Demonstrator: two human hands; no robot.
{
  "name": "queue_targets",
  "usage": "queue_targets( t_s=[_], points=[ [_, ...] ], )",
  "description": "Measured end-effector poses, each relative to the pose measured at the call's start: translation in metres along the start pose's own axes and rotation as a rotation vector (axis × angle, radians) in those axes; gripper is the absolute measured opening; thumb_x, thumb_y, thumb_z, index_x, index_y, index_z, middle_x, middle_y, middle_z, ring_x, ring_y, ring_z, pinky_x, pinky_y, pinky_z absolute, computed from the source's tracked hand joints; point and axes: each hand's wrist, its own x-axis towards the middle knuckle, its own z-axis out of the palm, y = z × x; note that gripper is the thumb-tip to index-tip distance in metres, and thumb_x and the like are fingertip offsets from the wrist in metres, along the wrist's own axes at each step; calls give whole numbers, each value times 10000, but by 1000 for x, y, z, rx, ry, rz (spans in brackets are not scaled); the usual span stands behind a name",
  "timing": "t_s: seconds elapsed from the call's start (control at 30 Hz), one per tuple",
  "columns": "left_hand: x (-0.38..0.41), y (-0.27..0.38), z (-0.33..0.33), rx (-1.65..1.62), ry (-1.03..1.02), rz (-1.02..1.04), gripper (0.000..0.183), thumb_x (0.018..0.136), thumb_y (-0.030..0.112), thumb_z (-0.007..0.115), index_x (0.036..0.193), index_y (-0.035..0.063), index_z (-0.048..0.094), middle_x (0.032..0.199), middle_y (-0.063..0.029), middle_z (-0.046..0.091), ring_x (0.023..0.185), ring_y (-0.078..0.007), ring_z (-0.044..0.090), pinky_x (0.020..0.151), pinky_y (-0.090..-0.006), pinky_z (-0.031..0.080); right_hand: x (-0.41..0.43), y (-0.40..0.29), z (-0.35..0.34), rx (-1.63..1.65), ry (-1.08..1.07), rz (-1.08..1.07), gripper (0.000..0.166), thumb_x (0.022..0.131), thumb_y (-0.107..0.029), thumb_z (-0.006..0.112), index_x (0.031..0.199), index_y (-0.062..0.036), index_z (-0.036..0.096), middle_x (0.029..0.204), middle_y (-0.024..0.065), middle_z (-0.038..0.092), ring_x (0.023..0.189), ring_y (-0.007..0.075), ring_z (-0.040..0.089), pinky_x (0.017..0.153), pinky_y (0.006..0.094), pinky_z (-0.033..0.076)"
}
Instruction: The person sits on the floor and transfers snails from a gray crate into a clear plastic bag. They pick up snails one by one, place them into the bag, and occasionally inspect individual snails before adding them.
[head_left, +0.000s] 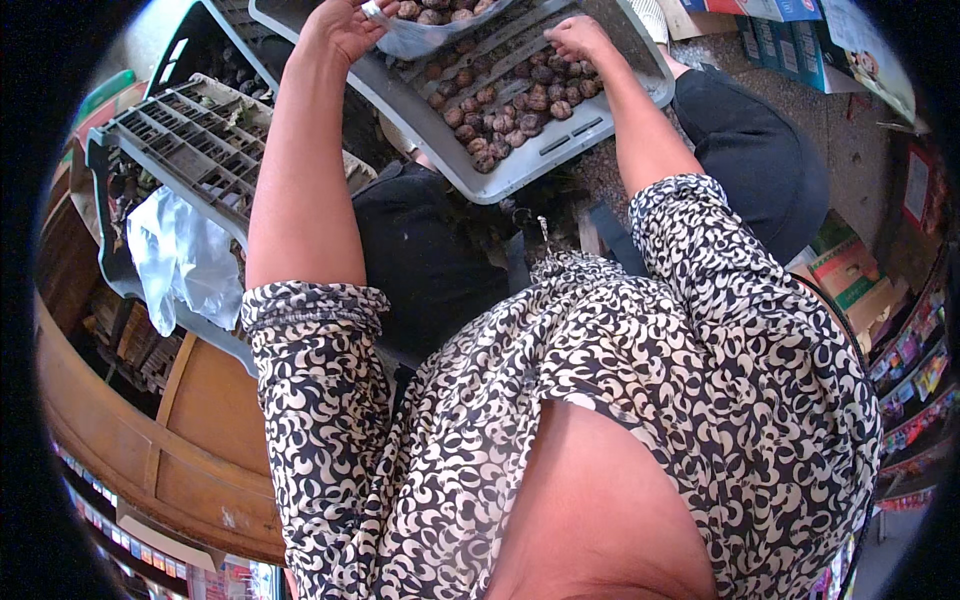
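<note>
A grey plastic crate (525, 180) lies before me, with unshelled walnuts (510, 120) spread along its near side. At the upper left of the crate, my left hand (349, 26) holds the edge of a clear plastic bag (420, 41) that has more walnuts in it. My right hand (581, 39) is just above the walnuts at the crate's right side, its fingers bent together; whether a walnut is between them cannot be told.
At the left stand another grey crate (112, 247) with a crumpled clear plastic bag (180, 255) and a dirty slatted crate (202, 135). A wooden cabinet (217, 405) is below them. Printed cardboard boxes (847, 277) and packaging (795, 52) lie at the right.
</note>
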Motion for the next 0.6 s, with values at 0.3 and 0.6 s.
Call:
queue_targets(
  t_s=[0.3, 0.6],
  points=[
    [9, 1, -21, 115, -7, -35, 236, 901, 137, 341, 977, -28, 493, 889, -144, 586, 805, -247, 584, 707, -330, 504, -89, -55, 50, -1062, -221, -68, 241, 700, -152, 602, 918, -65, 659, 988, 153, 631, 909, 300, 618, 724, 396, 490],
    [6, -2, -17, 357, 22, 76, 215, 901, 149, 426, 1015, -25, 481, 871, -145, 627, 859, -272, 619, 753, -362, 485, -102, 3, 79, -1023, -104, -438, 151, 763, -119, 503, 809, -75, 640, 844, 140, 647, 816, 278, 633, 685, 395, 499]
  ],
)
